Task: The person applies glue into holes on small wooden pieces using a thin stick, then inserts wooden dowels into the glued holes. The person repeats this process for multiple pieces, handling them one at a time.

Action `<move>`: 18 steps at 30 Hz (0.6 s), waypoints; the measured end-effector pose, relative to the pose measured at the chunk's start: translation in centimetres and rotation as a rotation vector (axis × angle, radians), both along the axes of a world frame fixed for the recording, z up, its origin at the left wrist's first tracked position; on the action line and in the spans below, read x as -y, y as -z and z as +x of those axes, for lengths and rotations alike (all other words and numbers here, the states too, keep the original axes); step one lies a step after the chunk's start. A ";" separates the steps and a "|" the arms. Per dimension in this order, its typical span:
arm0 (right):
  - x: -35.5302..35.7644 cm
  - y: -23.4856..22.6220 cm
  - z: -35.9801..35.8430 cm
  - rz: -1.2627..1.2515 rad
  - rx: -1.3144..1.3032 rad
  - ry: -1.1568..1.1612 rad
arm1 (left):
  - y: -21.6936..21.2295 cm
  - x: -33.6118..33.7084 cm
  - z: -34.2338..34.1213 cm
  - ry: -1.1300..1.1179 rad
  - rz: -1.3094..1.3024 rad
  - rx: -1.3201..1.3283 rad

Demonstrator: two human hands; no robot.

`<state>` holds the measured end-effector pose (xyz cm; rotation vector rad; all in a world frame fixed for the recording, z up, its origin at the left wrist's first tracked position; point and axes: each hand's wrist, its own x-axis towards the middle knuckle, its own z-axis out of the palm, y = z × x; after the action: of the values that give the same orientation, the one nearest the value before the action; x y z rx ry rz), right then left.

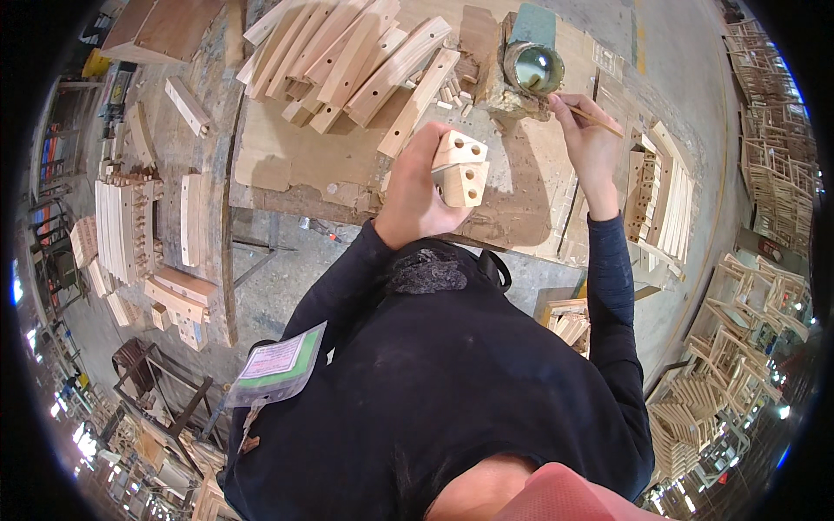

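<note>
My left hand (410, 191) is wrapped round pale wooden pieces (463, 165) held together, their end faces up, each with two round drilled holes. My right hand (590, 143) pinches a thin wooden stick (599, 119) beside the rim of an open round container (557, 80) with greenish, shiny liquid in it. Whether the stick's far end dips into the liquid I cannot tell. The container lies against a crusted wooden block (506, 100), with a green piece (533, 24) behind it. Small dowels (452, 94) lie loose between this block and a pile of drilled wooden bars (347, 56).
Cardboard (287, 156) covers much of the workbench. Stacked wooden parts stand at the right (665, 195) and on a left-hand table (126, 226). A wooden box (161, 30) sits at the far left. Chair-like wooden frames (738, 313) fill the floor on the right.
</note>
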<state>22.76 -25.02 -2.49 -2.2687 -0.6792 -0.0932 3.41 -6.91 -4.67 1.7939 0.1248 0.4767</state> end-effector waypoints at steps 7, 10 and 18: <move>0.4 2.0 0.5 0.550 -0.385 0.021 | -0.4 -0.8 -0.3 -0.014 0.049 -0.029; 0.8 2.0 0.8 0.645 -0.517 0.082 | -0.9 -1.1 -0.3 -0.010 0.060 -0.033; 1.6 3.6 2.4 0.889 -0.771 0.131 | -1.9 -1.5 -0.4 -0.027 0.093 -0.075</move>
<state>25.20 -26.58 -6.12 -1.3145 -0.0293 0.3403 2.98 -5.38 -2.77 1.9037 0.1817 0.4404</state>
